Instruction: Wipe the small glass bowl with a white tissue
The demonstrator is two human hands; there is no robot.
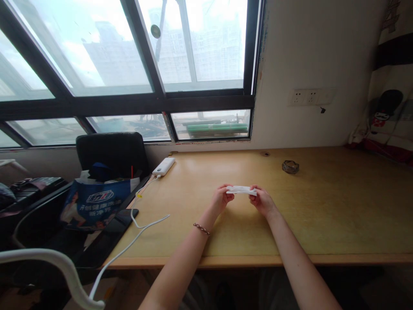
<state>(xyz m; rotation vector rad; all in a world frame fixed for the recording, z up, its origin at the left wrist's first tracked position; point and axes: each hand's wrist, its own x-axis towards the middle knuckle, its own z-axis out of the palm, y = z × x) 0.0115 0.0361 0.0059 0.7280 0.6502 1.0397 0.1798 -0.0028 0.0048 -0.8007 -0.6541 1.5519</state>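
Observation:
Between my two hands stretches a folded white tissue (241, 190), held level a little above the wooden table (200, 241). My left hand (222, 198) pinches its left end, fingers closed; a braided bracelet circles that wrist. The right end is gripped by my right hand (262, 200), thumb on top and fingers curled beneath. Whether the white piece is a tissue or a thin wipe is hard to make out at this size.
A glass ashtray (291, 167) sits toward the back right. At the table's left edge lie a white power bank (164, 166), its white cable (142, 228) and a dark tablet-like slab (121, 221). A black chair (111, 150) holds a blue bag (97, 202).

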